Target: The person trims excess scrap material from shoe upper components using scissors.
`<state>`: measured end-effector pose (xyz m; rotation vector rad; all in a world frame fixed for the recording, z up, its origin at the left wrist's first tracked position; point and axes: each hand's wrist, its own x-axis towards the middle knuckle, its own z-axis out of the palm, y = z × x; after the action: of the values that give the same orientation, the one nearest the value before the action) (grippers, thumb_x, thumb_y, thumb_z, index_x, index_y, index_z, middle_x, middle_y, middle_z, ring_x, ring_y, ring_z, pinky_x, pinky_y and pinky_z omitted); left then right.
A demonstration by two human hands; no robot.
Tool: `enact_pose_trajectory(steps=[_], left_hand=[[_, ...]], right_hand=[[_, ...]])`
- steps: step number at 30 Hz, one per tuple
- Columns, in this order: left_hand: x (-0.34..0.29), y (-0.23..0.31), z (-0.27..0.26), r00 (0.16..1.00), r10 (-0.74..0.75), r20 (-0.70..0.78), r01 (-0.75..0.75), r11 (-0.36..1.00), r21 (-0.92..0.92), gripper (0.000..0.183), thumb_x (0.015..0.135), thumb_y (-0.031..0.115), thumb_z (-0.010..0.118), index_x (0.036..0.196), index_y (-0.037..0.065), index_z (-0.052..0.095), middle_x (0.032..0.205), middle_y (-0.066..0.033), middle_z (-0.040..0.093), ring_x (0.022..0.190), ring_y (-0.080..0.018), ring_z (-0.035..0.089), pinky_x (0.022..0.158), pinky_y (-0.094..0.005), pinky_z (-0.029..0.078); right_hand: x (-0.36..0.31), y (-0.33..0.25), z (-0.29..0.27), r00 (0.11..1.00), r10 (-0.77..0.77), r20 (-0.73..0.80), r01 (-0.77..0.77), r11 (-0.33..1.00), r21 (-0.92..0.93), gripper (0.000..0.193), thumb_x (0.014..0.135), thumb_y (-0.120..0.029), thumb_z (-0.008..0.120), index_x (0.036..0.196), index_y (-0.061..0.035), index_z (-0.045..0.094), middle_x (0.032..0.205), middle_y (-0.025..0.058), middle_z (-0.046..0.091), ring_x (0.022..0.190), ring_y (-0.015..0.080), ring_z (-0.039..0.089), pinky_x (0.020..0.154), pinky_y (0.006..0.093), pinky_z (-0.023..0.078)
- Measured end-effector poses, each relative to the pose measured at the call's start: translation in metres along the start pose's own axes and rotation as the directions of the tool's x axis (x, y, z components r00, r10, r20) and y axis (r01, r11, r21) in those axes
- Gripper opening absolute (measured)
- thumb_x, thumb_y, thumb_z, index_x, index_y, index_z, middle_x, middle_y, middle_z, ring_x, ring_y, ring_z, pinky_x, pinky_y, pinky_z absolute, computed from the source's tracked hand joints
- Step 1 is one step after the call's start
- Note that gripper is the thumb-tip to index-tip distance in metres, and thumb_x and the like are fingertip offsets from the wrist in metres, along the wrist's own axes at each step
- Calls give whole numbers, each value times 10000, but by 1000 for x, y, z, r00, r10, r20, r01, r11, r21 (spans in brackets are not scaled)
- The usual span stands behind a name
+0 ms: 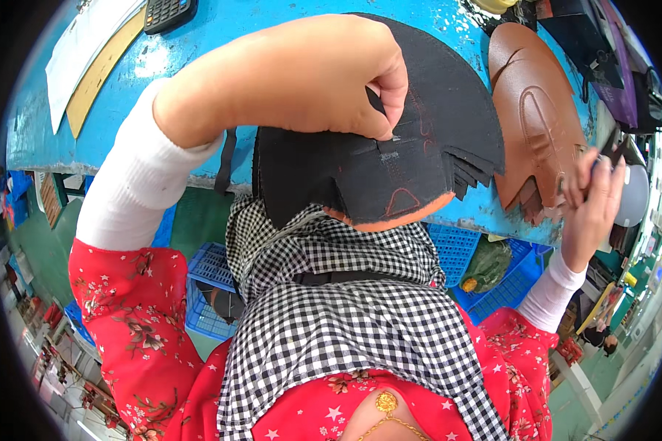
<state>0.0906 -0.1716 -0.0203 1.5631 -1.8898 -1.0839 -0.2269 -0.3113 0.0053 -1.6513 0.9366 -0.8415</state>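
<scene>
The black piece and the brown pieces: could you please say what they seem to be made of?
The black piece looks like matte cloth or suede-like backing, given its dull face. The brown pieces resemble smooth leather, real or imitation, with a soft sheen.

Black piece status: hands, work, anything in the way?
Left hand pinching black piece near its middle. Right hand off it, blurred, grip unclear. Brown pieces close by, right.

Black pieces (456,88): matt, faintly fuzzy, cloth-like from where I stand
Brown pieces (515,110): leather-look, smooth, softly glossy, creased in places
Counter (198,29): shiny blue paint (quite scuffed, I notice, toward the far side)
Baskets (452,253): plastic mesh
Apron (346,331): checked cloth, matt
Cuffs (129,195): soft white knit
Pendant (385,401): bright gold-coloured metal
</scene>
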Motion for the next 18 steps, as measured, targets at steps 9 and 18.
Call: enact_pose_trajectory(steps=[9,18], left_hand=[[-4,5,-17,994,-65,-91,82,976,200,171,758,127,741,803,4,631,652,-109,556,624,-201,555,600,-326,426],[-7,-4,-17,990,33,-135,-10,987,162,172,810,152,708,891,10,657,771,-105,623,683,-200,575,628,-308,456]], right_hand=[[22,-14,109,430,-321,844,813,545,-206,205,748,-83,698,899,-88,560,754,54,571,688,246,606,578,356,484],[30,-21,115,475,-271,837,792,547,-272,199,790,-116,686,933,-106,549,772,54,624,723,275,646,566,376,483]])
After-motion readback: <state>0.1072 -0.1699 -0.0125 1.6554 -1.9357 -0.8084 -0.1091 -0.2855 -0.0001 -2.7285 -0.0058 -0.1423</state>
